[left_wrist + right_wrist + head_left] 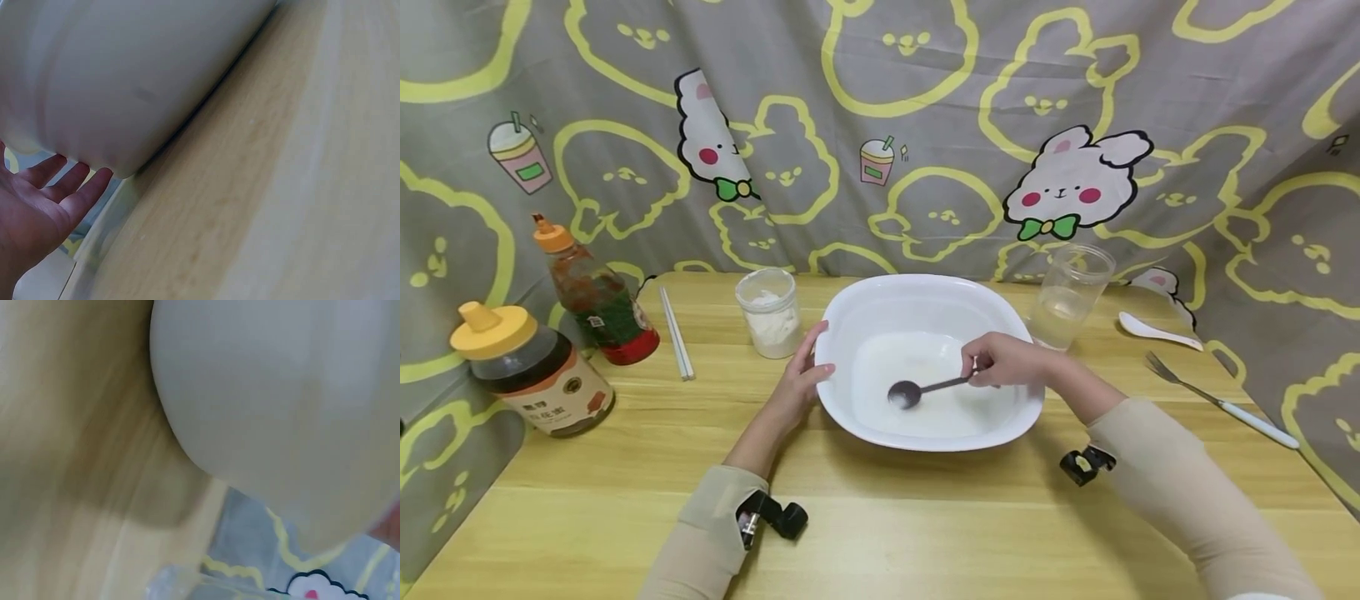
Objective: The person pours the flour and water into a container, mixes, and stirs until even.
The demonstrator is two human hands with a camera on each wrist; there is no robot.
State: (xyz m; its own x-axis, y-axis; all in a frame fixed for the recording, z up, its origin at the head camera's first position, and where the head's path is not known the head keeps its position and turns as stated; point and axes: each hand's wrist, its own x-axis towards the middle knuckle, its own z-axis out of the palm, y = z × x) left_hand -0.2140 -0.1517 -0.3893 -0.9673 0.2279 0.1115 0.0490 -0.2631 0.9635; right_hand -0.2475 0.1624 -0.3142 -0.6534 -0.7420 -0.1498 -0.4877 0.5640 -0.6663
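A white basin point(925, 302) stands in the middle of the table with a pale, milky-looking layer point(880, 358) at its bottom. My left hand point(797, 383) holds the basin's left side, thumb at the rim; in the left wrist view its fingers point(78, 187) meet the outer wall. Over the basin, my right hand point(1003, 360) grips the handle of a dark spoon point(906, 395), whose bowl dips toward the bottom with something white in it. In the right wrist view the basin's wall point(262, 394) hides most of that hand.
Left of the basin stand a jar of white powder point(770, 317), chopsticks point(677, 335), a red-based sauce bottle point(597, 300) and a yellow-capped bottle point(542, 375). To its right are a clear cup of liquid point(1063, 304), a white spoon point(1157, 331) and a fork point(1217, 400). A patterned curtain point(805, 67) hangs behind.
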